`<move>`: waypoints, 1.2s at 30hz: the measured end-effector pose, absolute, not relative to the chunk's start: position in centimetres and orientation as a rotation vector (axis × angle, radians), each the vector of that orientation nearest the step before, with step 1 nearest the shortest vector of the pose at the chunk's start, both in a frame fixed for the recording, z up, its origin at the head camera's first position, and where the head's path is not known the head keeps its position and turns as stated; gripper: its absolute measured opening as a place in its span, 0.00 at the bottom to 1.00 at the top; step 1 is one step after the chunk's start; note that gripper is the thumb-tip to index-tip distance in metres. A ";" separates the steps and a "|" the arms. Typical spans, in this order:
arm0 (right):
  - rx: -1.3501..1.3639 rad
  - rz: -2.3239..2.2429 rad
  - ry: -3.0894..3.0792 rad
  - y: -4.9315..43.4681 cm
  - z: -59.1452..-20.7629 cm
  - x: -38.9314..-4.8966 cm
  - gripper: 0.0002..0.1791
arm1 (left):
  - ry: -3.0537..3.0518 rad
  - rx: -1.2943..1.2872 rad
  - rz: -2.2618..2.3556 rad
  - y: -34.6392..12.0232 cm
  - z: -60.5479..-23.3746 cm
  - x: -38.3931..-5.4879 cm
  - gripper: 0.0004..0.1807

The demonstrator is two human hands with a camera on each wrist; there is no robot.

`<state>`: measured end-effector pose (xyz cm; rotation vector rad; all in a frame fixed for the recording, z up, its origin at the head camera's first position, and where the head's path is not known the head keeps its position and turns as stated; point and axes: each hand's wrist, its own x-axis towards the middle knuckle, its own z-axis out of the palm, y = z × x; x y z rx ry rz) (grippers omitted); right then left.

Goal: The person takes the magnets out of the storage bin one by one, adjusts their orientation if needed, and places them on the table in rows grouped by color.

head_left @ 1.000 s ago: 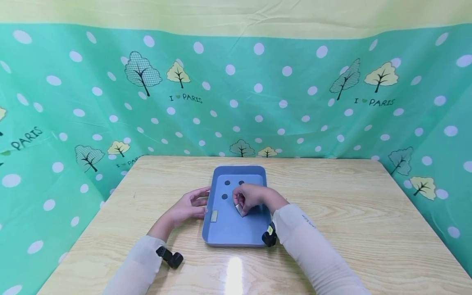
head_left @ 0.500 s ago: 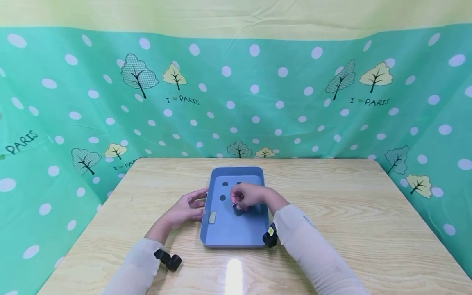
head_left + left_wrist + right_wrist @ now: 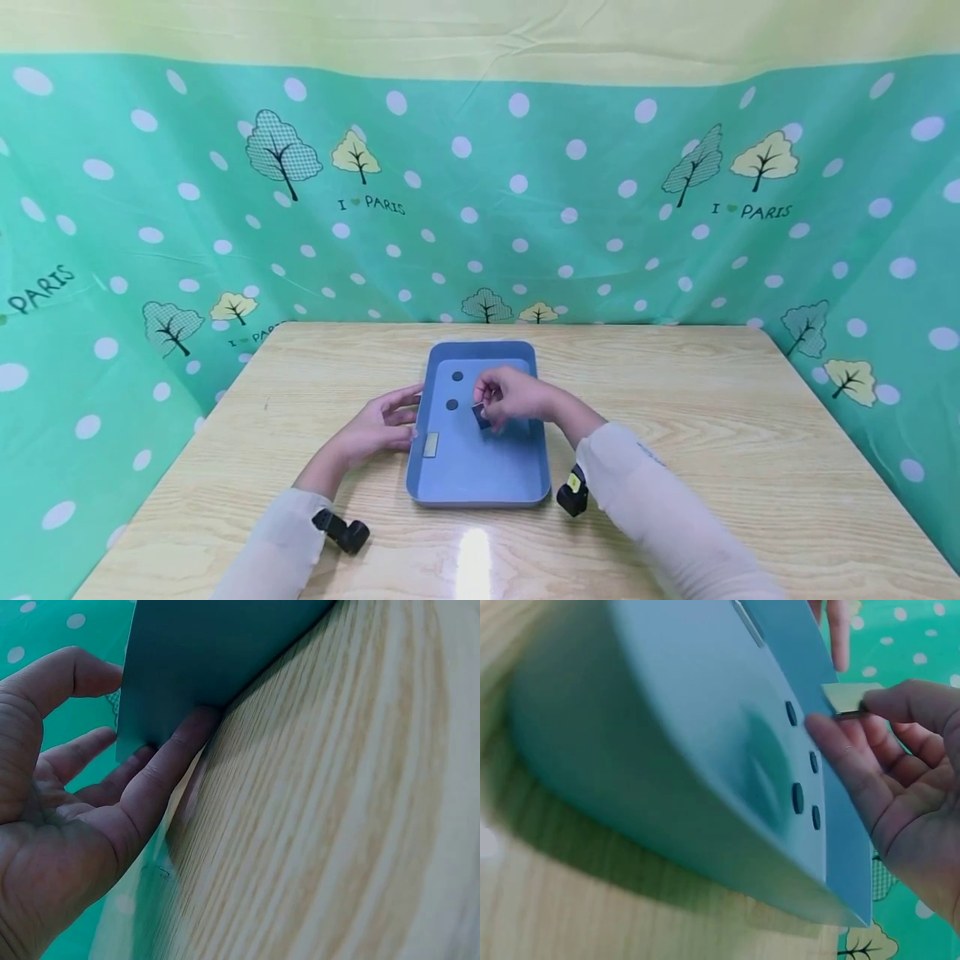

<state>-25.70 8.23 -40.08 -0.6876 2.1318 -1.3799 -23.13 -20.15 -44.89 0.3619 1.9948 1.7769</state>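
Tile (image 3: 481, 416) pinched by right hand (image 3: 513, 394); head-view face dark, earlier pale; left hand (image 3: 375, 427) loose.

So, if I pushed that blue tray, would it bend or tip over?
The blue tray looks fairly stiff: its walls stand straight where the left hand touches one. Tipping seems unlikely: it's low and wide. It might slide, since the table looks smooth and shiny.

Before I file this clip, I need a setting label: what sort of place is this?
Probably a makeshift recording set: dotted cloth hangs behind and beside a wooden table, and black cameras are worn at both wrists.
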 end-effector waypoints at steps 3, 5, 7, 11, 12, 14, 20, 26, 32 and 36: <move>-0.693 -1.433 2.129 8.2 -40.3 -25.2 0.09 | 1.998 0.362 1.775 -20.1 -44.9 -23.0 0.44; -0.692 -1.470 2.124 8.2 -40.4 -24.8 0.09 | 2.001 0.355 1.776 -20.1 -44.9 -23.0 0.44; -0.684 -1.518 2.108 8.2 -40.5 -24.5 0.09 | 2.005 0.349 1.774 -20.1 -44.9 -22.9 0.45; -0.661 -1.598 2.111 8.3 -40.6 -23.8 0.09 | 2.011 0.342 1.769 -20.1 -45.1 -23.0 0.45; -0.654 -1.613 2.122 8.4 -40.6 -23.7 0.08 | 2.013 0.338 1.769 -20.1 -45.1 -23.0 0.44; -0.638 -1.629 2.164 8.5 -40.6 -23.4 0.08 | 2.013 0.335 1.769 -20.1 -45.2 -23.1 0.44; -0.570 -1.701 2.229 9.3 -40.4 -22.7 0.08 | 2.014 0.326 1.780 -20.1 -45.1 -23.1 0.45; -0.498 -1.778 2.221 10.7 -40.1 -22.4 0.09 | 2.006 0.330 1.786 -20.2 -45.1 -23.4 0.45; -0.486 -1.798 2.217 12.4 -39.9 -22.3 0.10 | 2.018 0.353 1.774 -20.1 -44.8 -23.4 0.45; -0.442 -1.821 2.231 13.7 -39.7 -22.4 0.11 | 2.015 0.351 1.770 -20.2 -44.9 -23.4 0.45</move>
